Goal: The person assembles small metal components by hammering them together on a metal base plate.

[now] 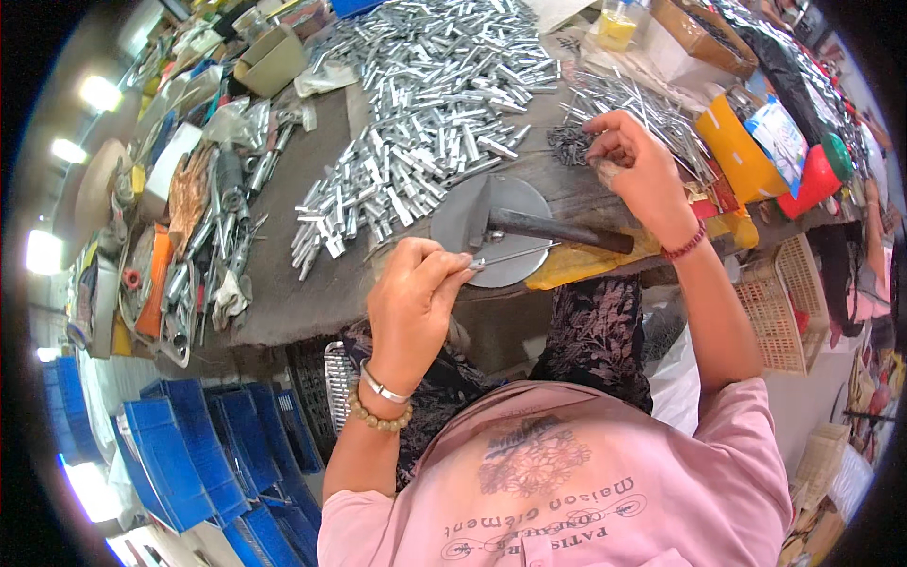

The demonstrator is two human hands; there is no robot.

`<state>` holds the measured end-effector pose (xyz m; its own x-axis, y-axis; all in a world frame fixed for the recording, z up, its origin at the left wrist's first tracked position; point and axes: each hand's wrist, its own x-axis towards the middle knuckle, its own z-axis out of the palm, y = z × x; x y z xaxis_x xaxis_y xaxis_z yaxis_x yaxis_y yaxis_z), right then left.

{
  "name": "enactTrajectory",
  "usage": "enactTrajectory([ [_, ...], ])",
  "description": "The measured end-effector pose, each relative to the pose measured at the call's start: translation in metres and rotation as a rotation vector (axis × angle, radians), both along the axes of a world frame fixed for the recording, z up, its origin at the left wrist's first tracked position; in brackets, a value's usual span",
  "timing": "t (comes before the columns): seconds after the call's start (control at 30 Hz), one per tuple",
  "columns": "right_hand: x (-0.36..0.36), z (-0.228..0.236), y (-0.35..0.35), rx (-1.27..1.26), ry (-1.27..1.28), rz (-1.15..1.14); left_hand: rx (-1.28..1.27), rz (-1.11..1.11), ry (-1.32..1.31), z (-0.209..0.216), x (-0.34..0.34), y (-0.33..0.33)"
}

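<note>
The left hand (408, 307) is at 7 o'clock from the round plate (529, 197), its thumb and fingertips clamped together on one end of a thin metal rod (518, 253). The rod runs from the fingertips toward 3 o'clock across the plate's near part; I cannot tell whether it touches the plate. The right hand (647, 175) hangs at 2 o'clock with its fingers loosely curled; I cannot tell whether they close on anything.

A hammer (557, 230) lies with its head on the plate and its handle toward 3 o'clock, just beyond the rod. A yellow sheet (567, 274) shows at 4 o'clock beside the plate.

A large pile of silver metal pieces (444, 104) spreads at 11 o'clock, and a heap of long thin rods (652, 113) lies at 1 to 2 o'clock, beyond the right hand. Hand tools (227, 189) crowd 9 o'clock, with blue bins (175, 458) lower at 8.
</note>
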<state>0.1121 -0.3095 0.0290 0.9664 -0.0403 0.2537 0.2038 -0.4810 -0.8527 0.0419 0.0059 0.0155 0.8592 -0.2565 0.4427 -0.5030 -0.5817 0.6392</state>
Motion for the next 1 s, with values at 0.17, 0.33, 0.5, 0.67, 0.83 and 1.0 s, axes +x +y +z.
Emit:
enactTrajectory([
  [0.17,-0.05,0.016,0.076,0.02,-0.159,0.308,0.044,0.012,0.004,-0.003,0.002,0.001],
  [0.33,-0.054,0.004,0.104,-0.099,-0.23,0.406,0.023,0.017,-0.023,-0.003,0.004,0.0],
  [0.5,-0.049,0.004,0.108,-0.149,-0.274,0.449,0.042,0.019,-0.007,-0.003,0.003,0.003],
  [0.67,-0.046,0.01,0.107,-0.26,-0.258,0.454,0.047,-0.007,-0.012,-0.002,0.004,-0.001],
  [0.83,-0.057,0.022,0.124,-0.574,-0.474,0.49,0.077,0.0,-0.048,-0.005,0.004,0.003],
  [1.0,-0.063,0.007,0.119,-0.581,-0.51,0.423,0.08,0.022,-0.055,-0.012,0.004,0.005],
])
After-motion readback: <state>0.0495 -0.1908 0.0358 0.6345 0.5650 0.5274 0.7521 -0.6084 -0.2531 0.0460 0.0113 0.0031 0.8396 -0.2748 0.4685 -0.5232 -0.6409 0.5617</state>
